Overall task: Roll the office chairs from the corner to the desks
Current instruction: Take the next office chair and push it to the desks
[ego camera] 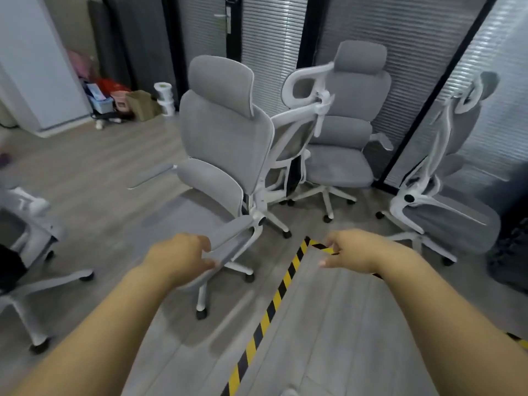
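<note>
Several grey office chairs with white frames stand in the corner. The nearest chair [223, 144] faces left, its grey armrest [228, 238] pointing toward me. My left hand [180, 257] grips the near end of that armrest, thumb below and fingers curled over it. My right hand [353, 251] hovers over the floor to the right of the chair, fingers loosely curled and holding nothing. A second chair [348, 132] stands behind, with another chair back [297, 132] between the two. A further chair [445, 212] stands at the right by the glass wall.
Yellow-black tape [274, 304] runs along the floor toward me. Part of another chair base [37, 292] is at the left edge. Boxes, bags and white buckets [164, 98] sit against the back wall. A door [228, 21] and glass partitions with blinds close the corner.
</note>
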Action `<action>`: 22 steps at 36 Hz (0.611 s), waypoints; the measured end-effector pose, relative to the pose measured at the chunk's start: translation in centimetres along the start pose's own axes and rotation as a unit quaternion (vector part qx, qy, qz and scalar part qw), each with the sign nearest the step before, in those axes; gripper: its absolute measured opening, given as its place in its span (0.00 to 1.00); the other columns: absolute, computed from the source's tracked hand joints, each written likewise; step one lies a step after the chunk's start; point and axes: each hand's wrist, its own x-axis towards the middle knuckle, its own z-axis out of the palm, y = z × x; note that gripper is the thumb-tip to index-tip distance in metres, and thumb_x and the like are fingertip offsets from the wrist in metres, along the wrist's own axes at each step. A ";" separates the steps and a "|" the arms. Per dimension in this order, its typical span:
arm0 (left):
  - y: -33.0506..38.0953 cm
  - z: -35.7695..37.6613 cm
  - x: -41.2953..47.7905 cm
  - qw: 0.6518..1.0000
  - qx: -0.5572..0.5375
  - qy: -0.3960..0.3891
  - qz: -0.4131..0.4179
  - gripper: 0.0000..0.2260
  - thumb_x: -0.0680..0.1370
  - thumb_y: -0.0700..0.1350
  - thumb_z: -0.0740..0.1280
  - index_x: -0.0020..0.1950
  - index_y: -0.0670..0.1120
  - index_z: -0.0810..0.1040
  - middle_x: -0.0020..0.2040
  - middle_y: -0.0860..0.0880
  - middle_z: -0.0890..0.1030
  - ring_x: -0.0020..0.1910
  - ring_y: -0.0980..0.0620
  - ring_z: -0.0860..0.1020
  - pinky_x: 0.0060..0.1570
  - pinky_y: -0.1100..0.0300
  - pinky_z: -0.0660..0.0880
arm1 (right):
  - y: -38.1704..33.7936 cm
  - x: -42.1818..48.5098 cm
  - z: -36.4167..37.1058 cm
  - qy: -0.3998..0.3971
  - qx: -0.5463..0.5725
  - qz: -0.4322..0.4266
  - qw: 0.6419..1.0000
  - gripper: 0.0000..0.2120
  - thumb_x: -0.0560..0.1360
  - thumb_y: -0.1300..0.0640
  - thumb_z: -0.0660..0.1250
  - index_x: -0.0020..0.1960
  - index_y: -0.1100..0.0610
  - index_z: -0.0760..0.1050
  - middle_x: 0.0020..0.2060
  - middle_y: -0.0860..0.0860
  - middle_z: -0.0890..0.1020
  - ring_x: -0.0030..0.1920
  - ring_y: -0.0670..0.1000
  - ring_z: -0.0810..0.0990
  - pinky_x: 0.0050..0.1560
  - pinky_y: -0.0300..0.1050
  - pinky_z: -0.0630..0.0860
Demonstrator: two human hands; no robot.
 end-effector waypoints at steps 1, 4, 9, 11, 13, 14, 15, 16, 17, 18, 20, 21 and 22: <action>0.3 -0.3 1.5 1.000 -0.001 0.000 0.005 0.19 0.74 0.63 0.63 0.62 0.56 0.71 0.61 0.53 0.75 0.55 0.50 0.75 0.53 0.54 0.74 | 0.5 1.0 -0.6 0.000 0.003 0.005 1.000 0.28 0.73 0.38 0.65 0.68 0.50 0.66 0.61 0.48 0.75 0.59 0.51 0.74 0.57 0.47 0.73; 1.6 -1.0 6.1 1.000 0.005 0.007 0.016 0.20 0.74 0.63 0.63 0.62 0.57 0.72 0.61 0.53 0.76 0.58 0.51 0.74 0.53 0.54 0.74 | 2.3 4.5 -2.6 0.006 0.002 0.010 1.000 0.28 0.73 0.39 0.65 0.68 0.51 0.66 0.62 0.48 0.74 0.59 0.51 0.74 0.56 0.46 0.72; 4.6 -2.7 13.6 1.000 0.002 0.024 0.009 0.20 0.75 0.63 0.62 0.63 0.57 0.72 0.61 0.54 0.75 0.59 0.51 0.74 0.51 0.55 0.72 | 5.8 11.6 -6.4 0.012 -0.012 0.010 1.000 0.28 0.72 0.37 0.65 0.67 0.49 0.67 0.60 0.48 0.75 0.57 0.51 0.74 0.56 0.48 0.73; 6.1 -3.3 16.4 1.000 -0.008 0.027 -0.002 0.19 0.75 0.62 0.62 0.61 0.56 0.73 0.60 0.53 0.76 0.58 0.50 0.74 0.51 0.55 0.73 | 7.2 14.5 -8.2 0.015 -0.018 0.002 1.000 0.28 0.73 0.37 0.65 0.68 0.50 0.66 0.60 0.49 0.75 0.57 0.51 0.75 0.56 0.49 0.74; 7.7 -3.9 19.0 0.999 -0.019 0.023 -0.011 0.18 0.75 0.62 0.62 0.60 0.54 0.74 0.59 0.52 0.77 0.57 0.49 0.75 0.52 0.54 0.74 | 8.3 17.1 -10.0 0.011 -0.021 -0.007 1.000 0.28 0.73 0.39 0.65 0.69 0.50 0.66 0.60 0.49 0.75 0.57 0.51 0.75 0.55 0.47 0.74; 8.6 -4.2 20.2 0.999 -0.028 0.021 -0.014 0.18 0.75 0.61 0.63 0.60 0.54 0.74 0.58 0.51 0.77 0.57 0.49 0.75 0.52 0.54 0.74 | 8.8 18.4 -10.9 0.006 -0.024 -0.010 1.000 0.28 0.73 0.39 0.65 0.69 0.50 0.65 0.61 0.49 0.75 0.57 0.51 0.75 0.55 0.47 0.74; 9.4 -4.5 21.4 0.999 -0.040 0.022 -0.018 0.16 0.74 0.60 0.63 0.59 0.55 0.74 0.58 0.51 0.78 0.57 0.48 0.75 0.51 0.55 0.73 | 9.4 19.6 -11.7 0.001 -0.029 -0.013 0.999 0.28 0.73 0.39 0.65 0.69 0.50 0.65 0.62 0.49 0.75 0.58 0.51 0.75 0.55 0.47 0.74; 10.1 -4.8 22.6 0.998 -0.053 0.026 -0.020 0.15 0.74 0.60 0.63 0.58 0.55 0.75 0.57 0.52 0.78 0.56 0.49 0.75 0.49 0.56 0.72 | 9.8 20.8 -12.6 0.000 -0.036 -0.017 0.999 0.28 0.73 0.39 0.65 0.69 0.50 0.65 0.62 0.49 0.75 0.58 0.51 0.75 0.55 0.47 0.74; 10.7 -5.1 23.7 0.997 -0.061 0.030 -0.022 0.14 0.75 0.59 0.63 0.56 0.55 0.75 0.56 0.52 0.78 0.54 0.49 0.76 0.47 0.57 0.72 | 10.3 22.0 -13.4 0.001 -0.043 -0.023 0.999 0.28 0.73 0.38 0.65 0.68 0.50 0.66 0.62 0.49 0.75 0.58 0.51 0.75 0.56 0.48 0.74; 11.3 -5.3 24.8 0.997 -0.061 0.033 -0.024 0.14 0.75 0.59 0.63 0.56 0.53 0.75 0.55 0.52 0.79 0.53 0.49 0.76 0.46 0.57 0.72 | 10.8 23.2 -14.2 0.002 -0.050 -0.028 0.998 0.28 0.73 0.38 0.65 0.68 0.50 0.66 0.61 0.49 0.75 0.57 0.51 0.75 0.56 0.48 0.74; 12.1 -6.0 26.8 0.997 -0.054 0.045 -0.029 0.14 0.76 0.59 0.63 0.56 0.52 0.75 0.53 0.52 0.79 0.51 0.49 0.77 0.46 0.57 0.74 | 11.5 25.6 -15.6 0.001 -0.062 -0.040 0.997 0.27 0.73 0.38 0.64 0.67 0.51 0.67 0.60 0.49 0.76 0.56 0.51 0.76 0.56 0.49 0.75; 12.4 -6.3 27.7 0.997 -0.052 0.052 -0.034 0.14 0.76 0.58 0.63 0.56 0.52 0.75 0.53 0.51 0.79 0.51 0.48 0.77 0.46 0.57 0.74 | 11.8 26.7 -16.3 0.000 -0.065 -0.044 0.997 0.27 0.73 0.38 0.64 0.67 0.51 0.67 0.60 0.49 0.76 0.56 0.51 0.76 0.55 0.48 0.75; 12.6 -6.6 28.7 0.996 -0.051 0.059 -0.041 0.14 0.76 0.58 0.62 0.57 0.53 0.74 0.54 0.51 0.79 0.51 0.48 0.77 0.47 0.56 0.74 | 12.0 27.8 -16.9 -0.002 -0.066 -0.050 0.997 0.28 0.73 0.38 0.65 0.67 0.51 0.67 0.60 0.49 0.76 0.55 0.50 0.75 0.54 0.48 0.75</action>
